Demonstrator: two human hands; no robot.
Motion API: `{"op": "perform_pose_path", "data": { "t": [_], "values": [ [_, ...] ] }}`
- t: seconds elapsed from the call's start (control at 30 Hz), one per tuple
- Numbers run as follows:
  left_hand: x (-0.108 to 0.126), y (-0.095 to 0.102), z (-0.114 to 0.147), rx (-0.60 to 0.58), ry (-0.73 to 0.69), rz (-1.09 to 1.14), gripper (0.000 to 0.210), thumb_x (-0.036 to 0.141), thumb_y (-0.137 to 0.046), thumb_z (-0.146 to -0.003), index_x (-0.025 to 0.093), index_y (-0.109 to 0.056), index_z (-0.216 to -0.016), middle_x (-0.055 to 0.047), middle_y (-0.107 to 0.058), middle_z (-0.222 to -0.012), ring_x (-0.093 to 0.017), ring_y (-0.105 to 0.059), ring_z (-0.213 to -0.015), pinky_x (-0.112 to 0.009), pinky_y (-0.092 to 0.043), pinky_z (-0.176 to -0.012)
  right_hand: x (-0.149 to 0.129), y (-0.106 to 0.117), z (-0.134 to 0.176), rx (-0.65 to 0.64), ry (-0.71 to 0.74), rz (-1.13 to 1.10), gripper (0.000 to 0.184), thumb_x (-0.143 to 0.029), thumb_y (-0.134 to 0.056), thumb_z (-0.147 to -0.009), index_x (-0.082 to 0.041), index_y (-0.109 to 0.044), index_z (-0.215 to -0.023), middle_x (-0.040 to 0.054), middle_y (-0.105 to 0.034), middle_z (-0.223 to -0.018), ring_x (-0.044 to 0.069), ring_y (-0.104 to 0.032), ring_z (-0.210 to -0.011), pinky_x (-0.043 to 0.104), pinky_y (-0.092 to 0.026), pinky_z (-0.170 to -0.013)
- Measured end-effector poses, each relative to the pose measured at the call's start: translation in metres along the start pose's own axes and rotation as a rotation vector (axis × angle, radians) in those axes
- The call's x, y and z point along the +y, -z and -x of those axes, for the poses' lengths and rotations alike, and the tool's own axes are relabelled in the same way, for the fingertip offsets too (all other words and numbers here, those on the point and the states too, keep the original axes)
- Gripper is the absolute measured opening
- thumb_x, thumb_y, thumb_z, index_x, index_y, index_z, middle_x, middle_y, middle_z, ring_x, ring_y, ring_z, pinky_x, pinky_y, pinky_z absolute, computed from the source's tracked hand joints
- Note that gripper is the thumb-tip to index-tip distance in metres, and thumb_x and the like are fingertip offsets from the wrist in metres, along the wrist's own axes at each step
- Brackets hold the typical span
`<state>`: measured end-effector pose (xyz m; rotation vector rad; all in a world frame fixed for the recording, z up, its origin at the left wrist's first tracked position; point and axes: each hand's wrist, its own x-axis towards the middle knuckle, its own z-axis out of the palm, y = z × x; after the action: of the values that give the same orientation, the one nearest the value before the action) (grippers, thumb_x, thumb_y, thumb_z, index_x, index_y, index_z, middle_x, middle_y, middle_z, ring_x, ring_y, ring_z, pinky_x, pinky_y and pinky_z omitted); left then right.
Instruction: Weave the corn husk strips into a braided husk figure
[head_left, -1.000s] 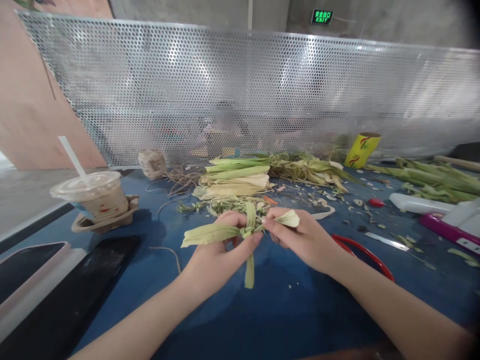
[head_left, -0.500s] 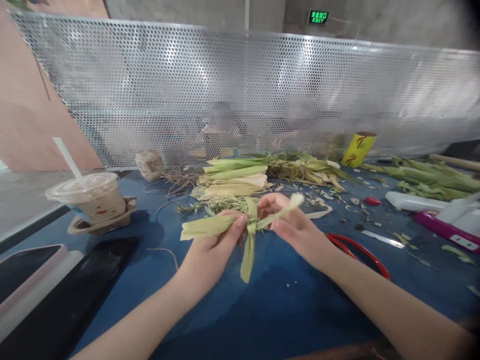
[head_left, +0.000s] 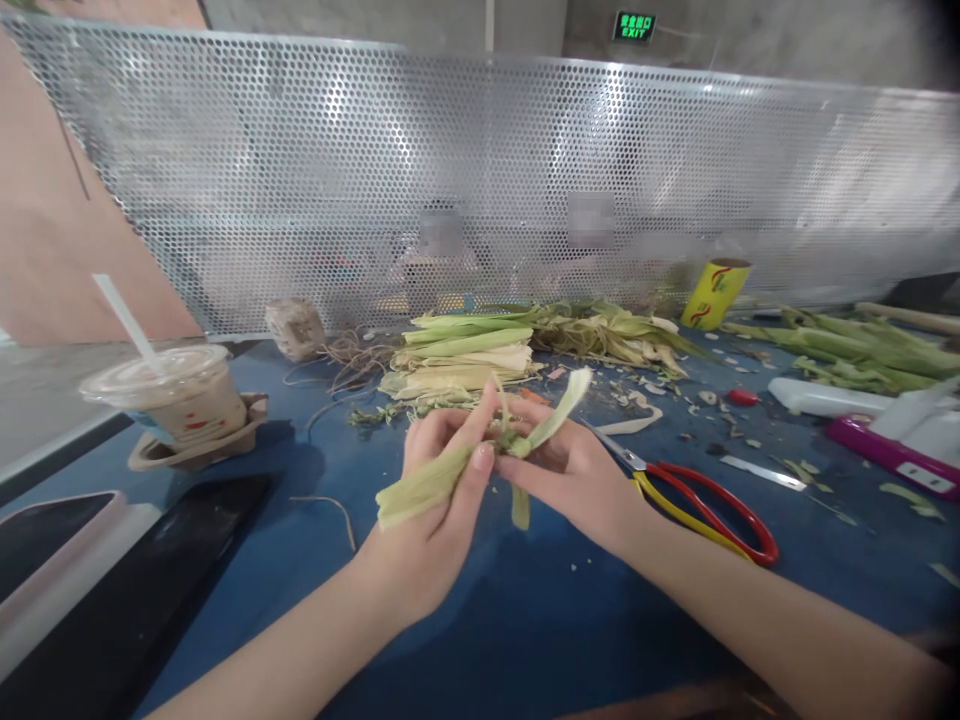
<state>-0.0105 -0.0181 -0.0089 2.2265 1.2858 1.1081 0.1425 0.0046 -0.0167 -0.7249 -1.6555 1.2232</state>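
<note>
Pale green corn husk strips (head_left: 424, 485), knotted together at a middle point, are held above the blue table. My left hand (head_left: 439, 500) pinches them near the knot, and one broad strip lies across its back. On the other side my right hand (head_left: 574, 475) has its fingers closed around the husk by the knot. One strip end sticks up to the right between thumb and fingers, and another hangs below. The fingertips of both hands partly hide the knot. Just beyond lies a stack of flat corn husks (head_left: 469, 350).
Scissors (head_left: 701, 510) with red and yellow handles lie by my right forearm. A purple-and-white glue gun (head_left: 892, 455), a metal blade (head_left: 765, 473) and husk scraps are further right. At left are a drink cup (head_left: 184, 400), a black tablet (head_left: 142, 590) and twine (head_left: 352, 365). A perforated metal screen (head_left: 487, 180) stands behind.
Both hands have drawn closer around the knot, and the left has turned with its fingers raised. The left strip now slants downward. The scissors are more exposed beside my right arm.
</note>
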Motion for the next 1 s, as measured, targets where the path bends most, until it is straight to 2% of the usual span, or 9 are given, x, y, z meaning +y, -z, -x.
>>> {"op": "perform_pose_path", "data": {
  "t": [0.13,0.37,0.53,0.63,0.7,0.8,0.87,0.93,1.0],
  "values": [
    [-0.005,-0.002,-0.001,0.028,-0.026,-0.122,0.045,0.031,-0.026,-0.09,0.036,-0.021,-0.135,-0.004,-0.032,-0.105,-0.02,-0.033,-0.1,-0.042,-0.03,-0.092,0.0,-0.001,0.0,-0.004,-0.11,-0.143,0.022,-0.033,-0.064,-0.071,-0.024,-0.061,-0.091,-0.0005,-0.061,-0.076,0.015,-0.058,-0.074,0.028,-0.046,-0.072],
    [-0.005,-0.008,0.002,0.029,-0.059,-0.159,0.047,0.031,-0.024,-0.091,0.043,-0.013,-0.134,-0.003,-0.027,-0.105,-0.021,-0.029,-0.097,-0.044,-0.028,-0.091,0.003,-0.002,-0.006,0.246,-0.17,-0.45,0.016,-0.024,-0.073,-0.058,-0.02,-0.06,-0.067,-0.004,-0.061,-0.064,0.009,-0.057,-0.064,0.023,-0.045,-0.067],
    [-0.004,-0.007,0.005,-0.002,-0.093,-0.077,0.052,0.026,-0.028,-0.09,0.047,-0.007,-0.133,-0.003,-0.025,-0.118,-0.02,-0.027,-0.108,-0.044,-0.025,-0.096,0.002,0.007,-0.006,0.264,-0.033,-0.356,0.014,-0.022,-0.07,-0.063,-0.021,-0.06,-0.073,-0.0032,-0.061,-0.068,0.009,-0.055,-0.064,0.021,-0.044,-0.064],
    [-0.006,0.012,-0.003,-0.125,-0.084,0.07,0.08,0.026,-0.048,-0.08,0.038,0.008,-0.136,-0.006,-0.03,-0.127,-0.023,-0.029,-0.114,-0.043,-0.027,-0.096,-0.003,0.014,-0.004,0.257,0.018,-0.133,0.011,-0.024,-0.066,-0.067,-0.022,-0.058,-0.075,-0.0025,-0.059,-0.07,0.01,-0.053,-0.065,0.022,-0.043,-0.06],
    [-0.008,0.028,-0.012,-0.15,-0.051,0.319,0.08,0.027,-0.051,-0.074,0.031,-0.003,-0.138,-0.008,-0.043,-0.116,-0.024,-0.041,-0.103,-0.04,-0.035,-0.088,-0.006,0.016,-0.002,0.226,0.034,0.022,0.009,-0.024,-0.064,-0.069,-0.022,-0.057,-0.075,-0.0018,-0.057,-0.07,0.011,-0.053,-0.065,0.023,-0.043,-0.06],
    [-0.009,0.041,-0.022,-0.172,0.078,0.629,0.052,0.039,-0.039,-0.075,0.019,-0.046,-0.123,-0.01,-0.057,-0.097,-0.026,-0.049,-0.094,-0.039,-0.04,-0.079,-0.009,0.014,0.002,0.13,0.037,0.187,0.01,-0.026,-0.062,-0.07,-0.022,-0.055,-0.077,-0.0004,-0.057,-0.073,0.013,-0.054,-0.067,0.027,-0.044,-0.065],
    [-0.008,0.038,-0.024,-0.177,0.122,0.647,0.044,0.043,-0.036,-0.079,0.018,-0.059,-0.107,-0.009,-0.061,-0.09,-0.025,-0.053,-0.087,-0.038,-0.042,-0.077,-0.008,0.01,0.004,0.066,0.019,0.268,0.013,-0.027,-0.062,-0.069,-0.022,-0.055,-0.078,0.0001,-0.058,-0.075,0.015,-0.055,-0.069,0.028,-0.045,-0.067],
    [-0.006,0.029,-0.022,-0.187,0.16,0.498,0.027,0.036,-0.057,-0.072,0.019,-0.063,-0.093,-0.006,-0.065,-0.086,-0.022,-0.057,-0.081,-0.035,-0.044,-0.074,-0.008,0.005,0.005,0.025,0.001,0.309,0.011,-0.027,-0.06,-0.07,-0.021,-0.054,-0.076,-0.0001,-0.057,-0.072,0.015,-0.055,-0.068,0.028,-0.045,-0.066],
    [-0.005,0.02,-0.019,-0.153,0.17,0.393,0.021,0.033,-0.062,-0.071,0.019,-0.064,-0.086,-0.005,-0.067,-0.082,-0.02,-0.059,-0.075,-0.031,-0.045,-0.069,-0.009,0.003,0.005,0.008,-0.022,0.309,0.01,-0.028,-0.058,-0.072,-0.02,-0.054,-0.074,-0.0006,-0.056,-0.07,0.014,-0.055,-0.067,0.027,-0.044,-0.064]
  ]
}}
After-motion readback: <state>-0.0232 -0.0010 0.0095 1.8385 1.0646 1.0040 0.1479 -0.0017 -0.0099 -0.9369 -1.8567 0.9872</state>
